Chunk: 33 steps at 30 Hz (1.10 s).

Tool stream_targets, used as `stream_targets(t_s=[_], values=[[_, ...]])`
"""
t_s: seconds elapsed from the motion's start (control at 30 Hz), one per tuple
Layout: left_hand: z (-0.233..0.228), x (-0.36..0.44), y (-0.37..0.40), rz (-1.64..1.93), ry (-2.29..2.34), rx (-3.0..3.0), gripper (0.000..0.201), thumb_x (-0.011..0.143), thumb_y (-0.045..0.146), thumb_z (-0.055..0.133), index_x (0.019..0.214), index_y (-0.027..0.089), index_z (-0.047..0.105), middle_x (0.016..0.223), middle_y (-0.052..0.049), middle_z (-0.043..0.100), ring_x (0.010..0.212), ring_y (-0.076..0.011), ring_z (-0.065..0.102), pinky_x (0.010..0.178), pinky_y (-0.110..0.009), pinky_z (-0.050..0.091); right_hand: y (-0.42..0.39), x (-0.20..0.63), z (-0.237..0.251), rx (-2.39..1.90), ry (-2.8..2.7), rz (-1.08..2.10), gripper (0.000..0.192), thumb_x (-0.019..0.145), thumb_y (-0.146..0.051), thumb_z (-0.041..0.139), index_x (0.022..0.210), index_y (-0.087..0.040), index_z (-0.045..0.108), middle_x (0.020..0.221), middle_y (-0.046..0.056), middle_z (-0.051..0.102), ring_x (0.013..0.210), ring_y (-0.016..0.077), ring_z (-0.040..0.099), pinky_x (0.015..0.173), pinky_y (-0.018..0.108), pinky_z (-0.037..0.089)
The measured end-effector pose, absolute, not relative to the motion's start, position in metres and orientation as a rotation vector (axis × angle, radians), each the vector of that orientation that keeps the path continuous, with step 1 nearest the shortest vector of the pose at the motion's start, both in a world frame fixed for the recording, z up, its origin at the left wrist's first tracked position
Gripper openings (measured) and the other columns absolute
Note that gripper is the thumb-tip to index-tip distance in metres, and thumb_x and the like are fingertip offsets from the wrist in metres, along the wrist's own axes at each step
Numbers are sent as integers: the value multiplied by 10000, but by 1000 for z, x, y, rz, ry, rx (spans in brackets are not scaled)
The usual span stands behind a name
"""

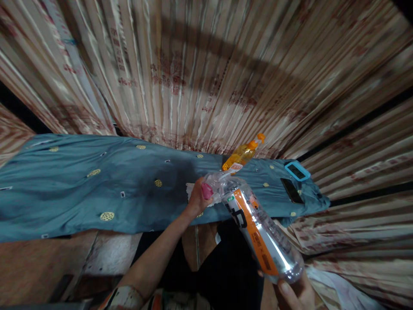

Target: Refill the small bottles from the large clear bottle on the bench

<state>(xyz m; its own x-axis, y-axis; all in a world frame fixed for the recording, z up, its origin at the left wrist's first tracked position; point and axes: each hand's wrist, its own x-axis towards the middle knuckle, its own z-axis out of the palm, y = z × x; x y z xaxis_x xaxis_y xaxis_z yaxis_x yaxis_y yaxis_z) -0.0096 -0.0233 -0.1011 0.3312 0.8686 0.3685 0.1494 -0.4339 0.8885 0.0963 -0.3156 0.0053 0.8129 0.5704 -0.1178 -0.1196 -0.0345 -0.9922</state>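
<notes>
My right hand [297, 293] is wrapped round the base of a large clear plastic bottle [258, 234] with an orange and silver label. The bottle is tilted, its neck pointing up and left, away from me. My left hand [197, 199] grips a small clear plastic container [213, 179] with a pink part [207, 191] by the fingers. The large bottle's neck meets or overlaps this container; whether they touch I cannot tell. A white crumpled tissue or cloth [189, 188] shows beside my left hand. Just behind stands a bottle of orange liquid [239, 156] with an orange top.
A narrow table has a blue-green cloth [135, 172] with yellow spots. At its right end lie a light-blue framed device [297, 171] and a dark phone [291, 190]. Patterned curtains [200, 77] hang close behind and at the right. My legs are under the near edge.
</notes>
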Motion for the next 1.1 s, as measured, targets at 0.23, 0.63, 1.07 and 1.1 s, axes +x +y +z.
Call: stream_targets(t_s=[0.23,0.63,1.07,1.1], values=[[-102,-9,-23,1180,910,1818,653,581,122,757,1200,174,558,1230,-164,648,1180,-340,644,1024,-475,534,-317,99,0,-1544,-379,561,821,694,-493,799,1428,-268,507,1297,123,672,939,276,707,759,401,599],[-107,-7,-22,1188,912,1812,701,572,120,767,1235,170,545,1250,-151,637,1192,-336,627,1034,-490,521,-319,99,-1,-1578,-379,547,817,698,-521,795,1419,-257,514,1219,116,709,957,288,711,802,413,585],[-103,-8,-23,1171,918,1790,697,573,88,771,1224,225,563,1236,-143,646,1180,-329,638,1027,-464,526,-315,96,1,-1511,-286,574,886,609,-491,848,1402,-252,535,1276,146,667,891,286,695,725,426,602],[-103,-8,-23,1179,922,1790,703,568,91,772,1228,212,564,1234,-149,645,1177,-333,641,1025,-466,529,-315,96,2,-1510,-275,572,893,602,-492,851,1403,-259,534,1288,144,660,892,283,692,718,424,600]])
